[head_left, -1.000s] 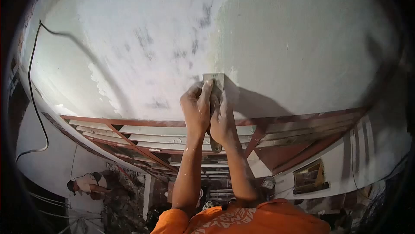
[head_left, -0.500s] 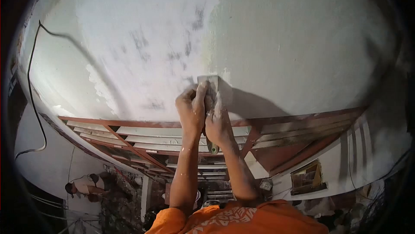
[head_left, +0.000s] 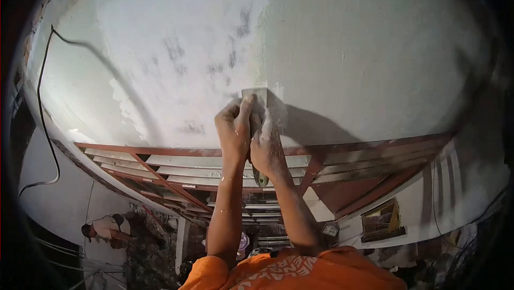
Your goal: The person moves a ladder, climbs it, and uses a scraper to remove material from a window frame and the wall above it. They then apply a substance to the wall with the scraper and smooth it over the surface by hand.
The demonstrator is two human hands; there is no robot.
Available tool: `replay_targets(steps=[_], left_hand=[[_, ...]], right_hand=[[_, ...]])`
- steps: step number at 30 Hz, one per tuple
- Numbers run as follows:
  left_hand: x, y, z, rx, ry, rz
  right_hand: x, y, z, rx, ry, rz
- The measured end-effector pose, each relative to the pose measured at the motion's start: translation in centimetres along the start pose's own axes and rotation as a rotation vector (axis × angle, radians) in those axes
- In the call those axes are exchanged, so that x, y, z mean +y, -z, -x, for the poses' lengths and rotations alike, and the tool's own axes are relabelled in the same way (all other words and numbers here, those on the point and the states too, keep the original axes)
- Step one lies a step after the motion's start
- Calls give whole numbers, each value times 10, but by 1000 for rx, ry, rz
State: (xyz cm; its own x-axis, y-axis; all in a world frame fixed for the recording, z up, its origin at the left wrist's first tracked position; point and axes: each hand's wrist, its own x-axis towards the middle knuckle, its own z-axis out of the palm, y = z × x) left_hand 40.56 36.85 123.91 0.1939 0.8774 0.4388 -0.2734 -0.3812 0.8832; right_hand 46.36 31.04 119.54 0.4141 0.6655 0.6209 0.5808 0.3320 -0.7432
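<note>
One flat grey metal putty knife [head_left: 257, 95] presses against the white plastered wall [head_left: 348, 49]. Two hands grasp it, the left hand [head_left: 234, 129] and right hand [head_left: 266, 151] side by side. Below the knife runs one rust-red metal frame [head_left: 176, 151]; far left of it hangs one black cable [head_left: 43, 102].

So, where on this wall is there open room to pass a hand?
Free: grey plaster wall right of the right hand; whiter patch between left hand and black cable. Crowded: red-brown metal grille below; both hands grip the flat metal putty knife.
</note>
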Motion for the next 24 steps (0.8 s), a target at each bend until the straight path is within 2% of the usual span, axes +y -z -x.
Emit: replay_targets(steps=[1,2,3,5,7,9,10,13,15,17,18,19,21,22,24], left_hand=[[-8,3,4,-1,38,-62],[-15,3,9,10,48,-30],[-18,1,16,21,-9,-9],[-13,1,16,12,103,21],[2,0,6,-2,45,19],[17,-2,-6,-16,24,22],[24,-2,-15,-39,-6,6],[23,1,-9,-43,-34,-27],[1,6,-3,1,-34,-112],[-4,6,14,24,72,-58],[-22,11,11,8,94,-76],[-18,10,8,8,92,-74],[4,6,-2,-3,-36,-127],[15,-1,-6,4,-41,0],[15,-3,-12,-2,-31,-4]], right_hand=[[1,-1,3,3,-66,-6],[-14,9,6,-89,-184,-107],[-14,9,5,-88,-171,-108],[-13,8,6,-93,-266,-126],[-6,2,-3,-101,-244,-101],[-3,-6,-10,130,208,126],[-14,1,-21,14,63,67],[-34,11,-26,-73,-91,-13],[-5,-5,-2,-7,-49,-21],[1,-8,3,4,-4,-185],[-3,-1,5,-89,-174,-205],[-4,0,3,-88,-172,-204],[-5,-2,-4,-3,-24,-35],[-1,-4,-14,32,106,8],[-4,-2,-15,18,95,-5]])
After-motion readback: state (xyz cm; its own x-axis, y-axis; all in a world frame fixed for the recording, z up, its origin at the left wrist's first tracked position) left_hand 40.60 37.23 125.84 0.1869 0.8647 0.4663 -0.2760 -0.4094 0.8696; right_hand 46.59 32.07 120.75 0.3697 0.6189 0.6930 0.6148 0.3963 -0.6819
